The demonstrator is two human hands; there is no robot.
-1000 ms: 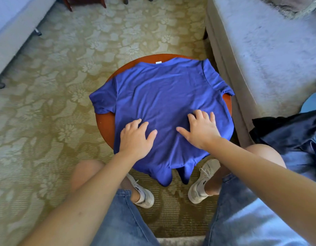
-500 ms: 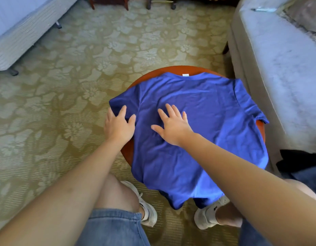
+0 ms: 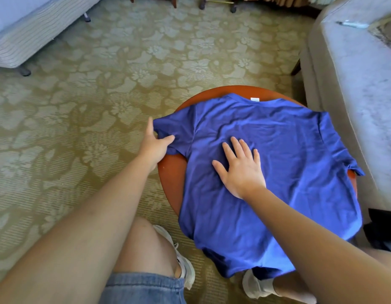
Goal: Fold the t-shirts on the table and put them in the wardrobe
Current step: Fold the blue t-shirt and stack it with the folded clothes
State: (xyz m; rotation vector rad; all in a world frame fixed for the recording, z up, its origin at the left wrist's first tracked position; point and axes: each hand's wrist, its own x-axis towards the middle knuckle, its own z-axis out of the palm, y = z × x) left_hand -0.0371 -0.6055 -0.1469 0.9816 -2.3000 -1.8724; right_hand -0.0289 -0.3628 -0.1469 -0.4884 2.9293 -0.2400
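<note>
One change: left hand (image 3: 154, 145), flat earlier, now pinches sleeve (image 3: 168, 128); right hand (image 3: 240, 170) pins t-shirt (image 3: 289, 163), fingers spread; sleeve fold likely starting.

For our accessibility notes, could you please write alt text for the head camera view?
A blue t-shirt lies spread on a round reddish-brown table, its hem hanging over the near edge. The right hand presses flat on its middle while the left hand pinches one sleeve. Patterned carpet surrounds the table, with a grey sofa at right.
</note>
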